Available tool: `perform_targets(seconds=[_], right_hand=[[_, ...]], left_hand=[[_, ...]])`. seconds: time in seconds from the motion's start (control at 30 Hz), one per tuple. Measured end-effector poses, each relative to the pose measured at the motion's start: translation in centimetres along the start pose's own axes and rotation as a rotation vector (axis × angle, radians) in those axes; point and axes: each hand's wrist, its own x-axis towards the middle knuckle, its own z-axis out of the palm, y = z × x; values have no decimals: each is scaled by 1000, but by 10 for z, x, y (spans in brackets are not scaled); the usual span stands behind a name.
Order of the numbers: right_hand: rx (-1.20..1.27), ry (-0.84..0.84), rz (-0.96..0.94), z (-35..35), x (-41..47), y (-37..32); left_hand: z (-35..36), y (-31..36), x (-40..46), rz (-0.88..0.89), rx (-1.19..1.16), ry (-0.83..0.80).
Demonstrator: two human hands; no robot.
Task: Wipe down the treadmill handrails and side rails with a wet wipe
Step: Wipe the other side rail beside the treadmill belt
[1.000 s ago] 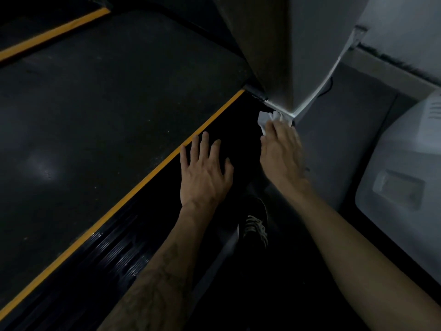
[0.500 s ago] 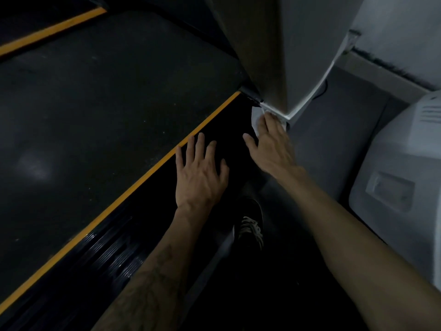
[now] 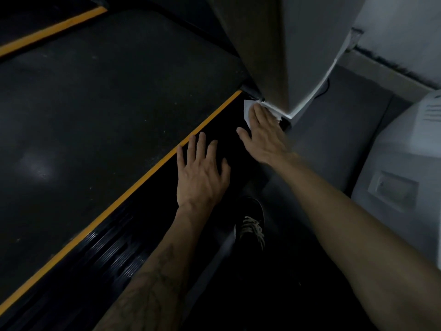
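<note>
Fingers (image 3: pixel 259 115) of right hand (image 3: pixel 265 137), extended, press wet wipe (image 3: pixel 247 110) onto side rail (image 3: pixel 152 223); flat left hand (image 3: pixel 200 173) braces.

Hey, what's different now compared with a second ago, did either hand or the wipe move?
The right hand slid the white wipe a little to the left along the black side rail, staying at the foot of the grey upright, and its thumb spread outward. The left hand stayed flat on the rail beside the yellow stripe. The shoe stayed put.
</note>
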Motion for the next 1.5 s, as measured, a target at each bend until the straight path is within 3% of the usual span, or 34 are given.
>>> perform_targets(seconds=[0.2,0.37,0.43,0.6,0.77,1.1,1.5], right_hand=[[90,-132,53,-13,35,-25],[91,-189,-68,-20,59,-40],[61,-171,-136,-18,61,-41],[8,-71,-105,-13,51,-40],[17,-107,-13,-11,50,-42],[46,-45,-8,-2,25,-16],[9,176,-6,12,-25,10]], left_hand=[[0,1,1,0,-12,9],[1,0,0,7,-10,24],[1,-1,0,7,-13,28],[1,0,0,10,-9,23],[0,0,1,10,-7,18],[1,0,1,4,-14,18],[-4,0,0,-2,-20,-1]])
